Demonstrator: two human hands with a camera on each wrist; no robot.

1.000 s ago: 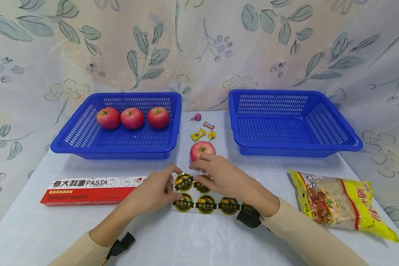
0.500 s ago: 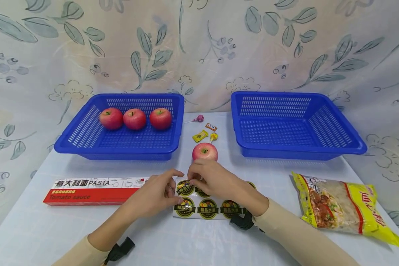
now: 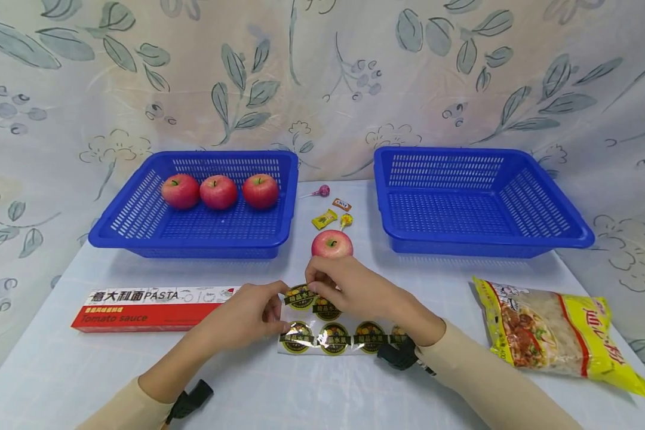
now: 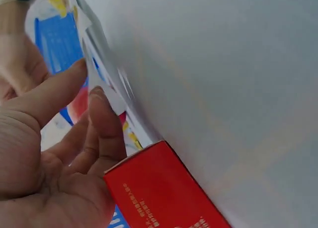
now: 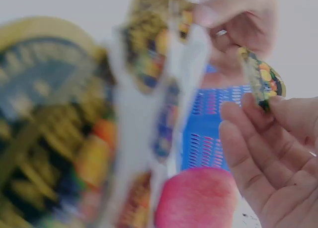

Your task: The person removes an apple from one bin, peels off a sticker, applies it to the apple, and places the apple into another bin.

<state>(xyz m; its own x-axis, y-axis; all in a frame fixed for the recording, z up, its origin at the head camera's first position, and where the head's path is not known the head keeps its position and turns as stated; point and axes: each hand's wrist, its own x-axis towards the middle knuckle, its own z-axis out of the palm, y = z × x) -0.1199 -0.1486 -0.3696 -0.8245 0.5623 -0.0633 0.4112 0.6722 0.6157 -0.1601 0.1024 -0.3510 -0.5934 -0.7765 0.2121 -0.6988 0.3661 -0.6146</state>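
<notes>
A sheet of round black-and-gold fruit stickers point(image 3: 309, 318) lies in front of me, its left edge between the thumb and fingers of my left hand point(image 3: 242, 316). In the left wrist view, the thumb and a fingertip pinch the white edge of the sheet point(image 4: 105, 86). My right hand point(image 3: 362, 289) reaches over the sheet's upper part. Its thumb and finger pinch one sticker point(image 5: 268, 79), which stands up off the backing in the right wrist view. Just beyond that hand sits a red apple point(image 3: 331, 243), its lower side partly hidden by the fingers.
Three apples point(image 3: 218, 192) sit in the left blue basket point(image 3: 193, 243); another blue basket point(image 3: 484, 243) stands at right. Small candies point(image 3: 324, 219) and lollipops point(image 3: 323, 191) lie between them. A pasta box point(image 3: 150, 310) is beside my left hand, a yellow noodle bag point(image 3: 559, 334) far right.
My right hand has closed its fingertips on the sheet's upper-left sticker and raised it a little. My left hand stays at the sheet's left edge. The head view has shifted slightly.
</notes>
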